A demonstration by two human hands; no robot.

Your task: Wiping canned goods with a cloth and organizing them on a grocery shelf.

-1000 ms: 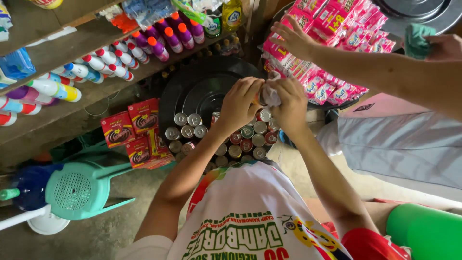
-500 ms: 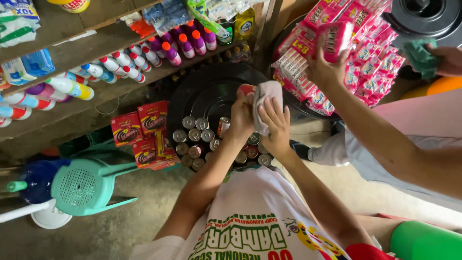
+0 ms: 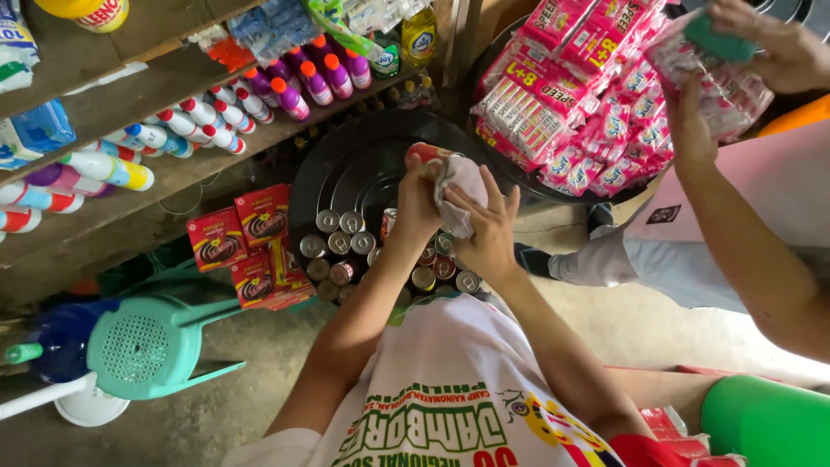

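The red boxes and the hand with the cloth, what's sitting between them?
In the head view, rows of small cans, tops showing, lie between the red boxes and the right hand holding the cloth.

Wooden shelf (image 3: 173, 177) bears bottles (image 3: 216, 121); small tins (image 3: 341, 246) and red boxes (image 3: 251, 242) sit lower.

place: small shop | evidence: shelves of bottles (image 3: 186, 121), stacked cans (image 3: 341, 242), hanging pink sachet strips (image 3: 588, 104)
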